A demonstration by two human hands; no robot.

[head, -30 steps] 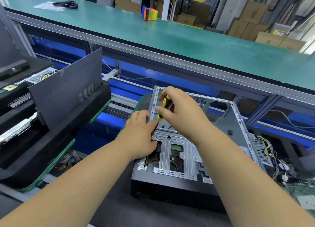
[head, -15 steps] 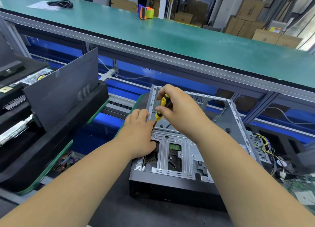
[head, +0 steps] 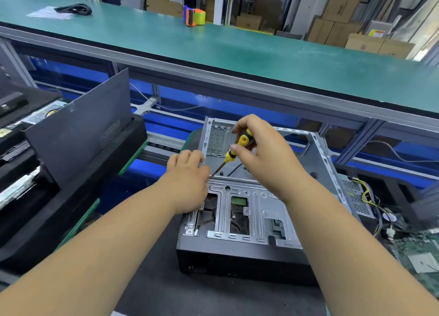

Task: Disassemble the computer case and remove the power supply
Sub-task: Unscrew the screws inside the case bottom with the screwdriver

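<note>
Open grey metal computer case [head: 273, 204] lies on its side on dark surface [head: 154, 292]. Right hand [head: 261, 149] pinches yellow-and-black screwdriver [head: 237, 149], tip down at case's left rail. Left hand [head: 187, 180], fingers curled, grips that rail.

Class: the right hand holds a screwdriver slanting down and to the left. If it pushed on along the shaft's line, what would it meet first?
Probably the computer case frame right at the tip of the screwdriver, beside the left hand; depth is unclear.

No legible text; warning label [head: 377, 33] on cardboard box [head: 365, 41] too blurred
</note>
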